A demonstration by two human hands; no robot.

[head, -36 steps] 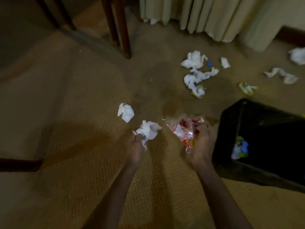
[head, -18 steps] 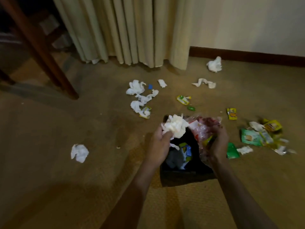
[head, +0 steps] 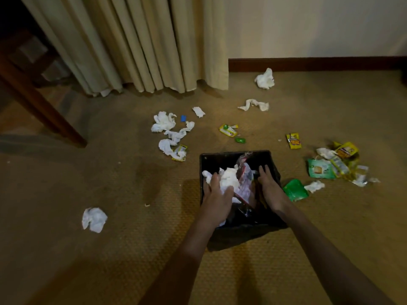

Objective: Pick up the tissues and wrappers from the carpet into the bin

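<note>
A black bin [head: 220, 155] stands on the carpet in front of me. My left hand [head: 217, 194] is over its mouth with fingers spread flat on a crumpled white tissue [head: 229, 180]. My right hand [head: 267, 188] is beside it, fingers straight and apart, holding nothing. Between the hands, a clear and red wrapper [head: 244, 172] lies inside the bin. Loose tissues lie on the carpet at the left [head: 94, 219], in a cluster [head: 164, 124] and near the wall [head: 264, 79]. A green wrapper [head: 295, 190] and a pile of wrappers [head: 337, 164] lie right of the bin.
Yellow wrappers [head: 229, 129] [head: 294, 140], a small green piece [head: 240, 140] and a blue piece [head: 183, 118] lie beyond the bin. A dark wooden furniture leg [head: 44, 111] stands at the left. Beige curtains [head: 154, 40] and a baseboard [head: 308, 63] close the far side.
Both hands carried the tissue and the wrapper from the carpet to above the bin, then dropped into its mouth. My right hand has let go of the wrapper and my left hand's fingers have spread.
</note>
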